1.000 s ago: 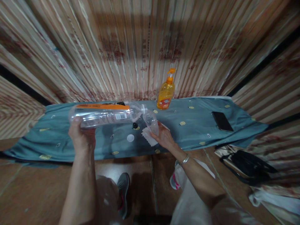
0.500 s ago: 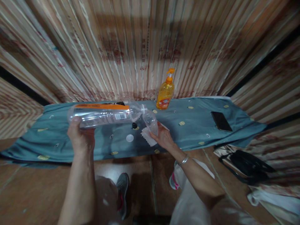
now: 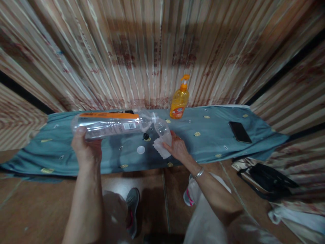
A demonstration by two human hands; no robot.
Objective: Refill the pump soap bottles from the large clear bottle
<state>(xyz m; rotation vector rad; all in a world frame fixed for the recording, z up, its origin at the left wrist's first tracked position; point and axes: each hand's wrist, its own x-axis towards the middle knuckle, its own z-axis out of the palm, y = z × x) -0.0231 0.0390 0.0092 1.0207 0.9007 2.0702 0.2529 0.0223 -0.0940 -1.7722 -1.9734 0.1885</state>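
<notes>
My left hand (image 3: 85,149) grips a large clear plastic bottle (image 3: 111,124) with an orange label, held on its side above the table with its neck pointing right. Its open mouth meets the mouth of a small clear bottle (image 3: 164,131), which my right hand (image 3: 177,148) holds tilted. Under my right hand lies a white cloth (image 3: 160,148). A white cap (image 3: 141,149) and a small black cap (image 3: 145,136) rest on the blue-grey tablecloth (image 3: 208,139) just below the bottles.
An orange pump bottle (image 3: 179,100) stands at the back by the striped curtain. A black phone (image 3: 239,131) lies at the right of the table. On the floor to the right are a black bag (image 3: 269,181) and a white bag (image 3: 299,222).
The large bottle's base has shifted slightly left and up. Little else differs.
</notes>
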